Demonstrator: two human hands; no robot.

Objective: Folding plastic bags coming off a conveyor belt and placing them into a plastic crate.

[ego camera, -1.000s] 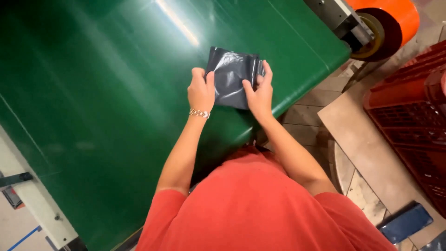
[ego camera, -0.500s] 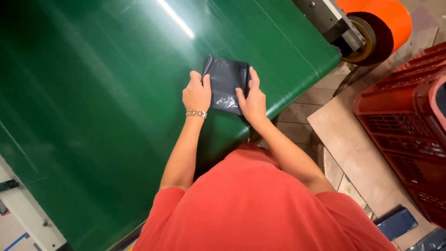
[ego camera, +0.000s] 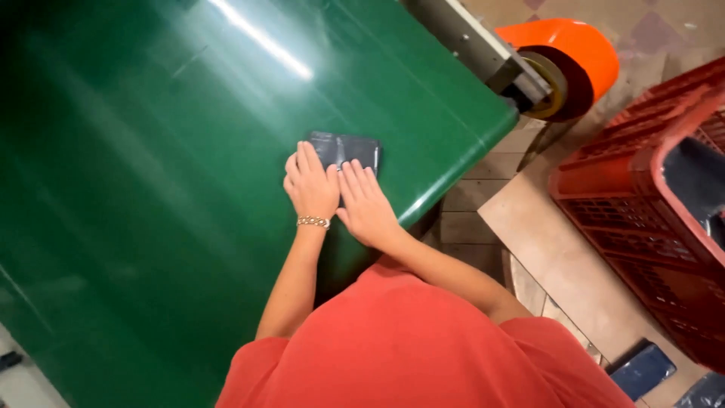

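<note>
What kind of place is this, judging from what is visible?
Probably a packing or factory workshop. Both hands press a dark folded plastic bag flat on a wide green conveyor belt with an orange roller guard at its end, and red plastic crates stand on the tiled floor.

- I see the dark plastic bag [ego camera: 346, 151] now folded smaller than before.
- Left hand [ego camera: 311, 189] and right hand [ego camera: 365, 204] move together, pressing flat on it.

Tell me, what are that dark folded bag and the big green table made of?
The dark bag looks like thin plastic film: it is glossy and creased under both hands, left hand and right hand. The green surface looks like smooth, shiny rubber or plastic sheeting, since it mirrors a bright light streak; which one cannot be told.
</note>
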